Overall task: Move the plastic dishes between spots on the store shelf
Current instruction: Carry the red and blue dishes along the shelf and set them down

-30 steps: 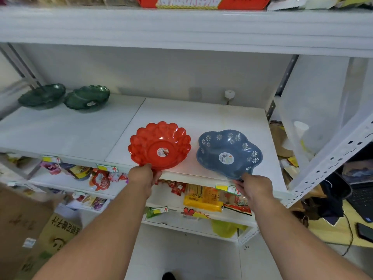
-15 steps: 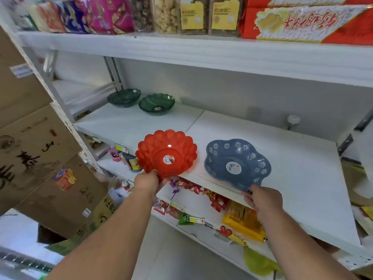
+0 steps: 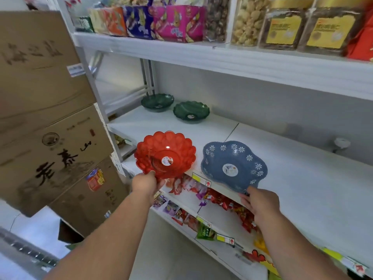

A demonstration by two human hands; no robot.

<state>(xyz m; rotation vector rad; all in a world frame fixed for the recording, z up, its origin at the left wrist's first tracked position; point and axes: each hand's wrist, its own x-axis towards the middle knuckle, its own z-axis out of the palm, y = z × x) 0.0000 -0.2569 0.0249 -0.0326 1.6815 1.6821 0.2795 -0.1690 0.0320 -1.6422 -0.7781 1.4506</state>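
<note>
Well, scalloped translucent red dish (image 3: pixel 165 154), flower-dotted blue dish (image 3: pixel 234 165)

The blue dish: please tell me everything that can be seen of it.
The blue dish looks like opaque plastic, with a wavy, petal-shaped rim carrying white flower prints and a round white sticker in its centre. It is tilted, its inside facing the camera, at the front edge of the white shelf. The right hand pinches its near rim. It is apart from the red dish.

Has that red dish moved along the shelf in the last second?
Yes. The red dish has moved left, past the shelf seam, toward the green dishes.
</note>
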